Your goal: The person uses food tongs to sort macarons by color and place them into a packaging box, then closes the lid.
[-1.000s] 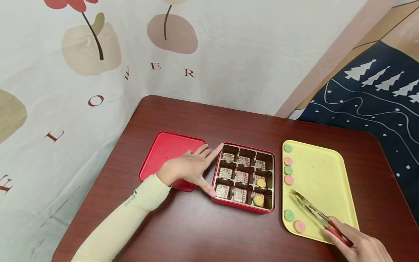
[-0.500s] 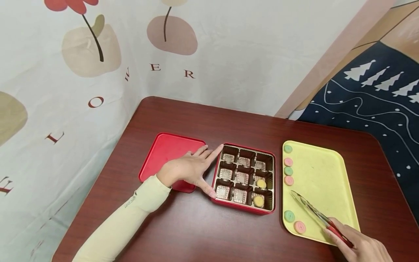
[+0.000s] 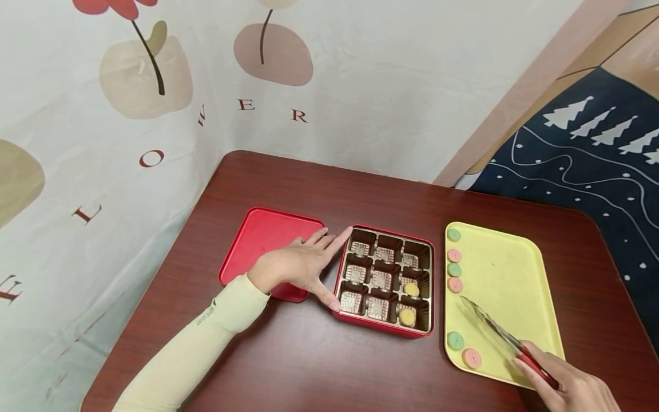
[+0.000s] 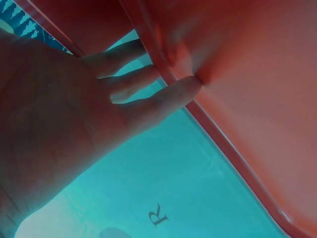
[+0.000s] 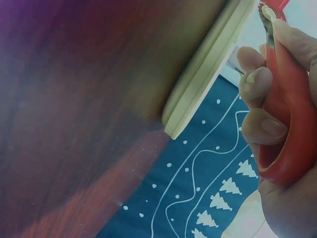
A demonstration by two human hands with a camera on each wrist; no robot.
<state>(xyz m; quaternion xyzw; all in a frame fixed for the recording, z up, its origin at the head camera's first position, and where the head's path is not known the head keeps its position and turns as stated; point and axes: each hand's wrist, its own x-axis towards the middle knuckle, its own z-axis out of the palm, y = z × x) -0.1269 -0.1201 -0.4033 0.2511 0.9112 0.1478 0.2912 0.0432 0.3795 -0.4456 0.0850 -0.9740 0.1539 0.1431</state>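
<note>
My left hand (image 3: 298,264) is spread, its thumb and index finger touching the left side of a red box (image 3: 381,328). The other fingers reach over the edge of a flat red lid (image 3: 273,237); in the left wrist view, a fingertip (image 4: 195,83) meets red plastic. Inside the box, a brown tray of square compartments holds two yellow discs (image 3: 411,289) in its right column. My right hand (image 3: 574,382) grips metal tongs by their red handles (image 5: 292,114). The tong tips come together over the yellow tray (image 3: 515,274), with no disc seen between them.
Along the yellow tray's left edge lie several small discs, among them a green disc (image 3: 455,341) and a pink disc (image 3: 471,359). Everything stands on a reddish-brown table (image 3: 288,366). A printed white cloth (image 3: 360,103) hangs behind it, with a dark blue one (image 3: 592,166) at right.
The tongs' tips were apart and have come together, with my right hand moving slightly right. The left hand, the box and the discs stay as they were.
</note>
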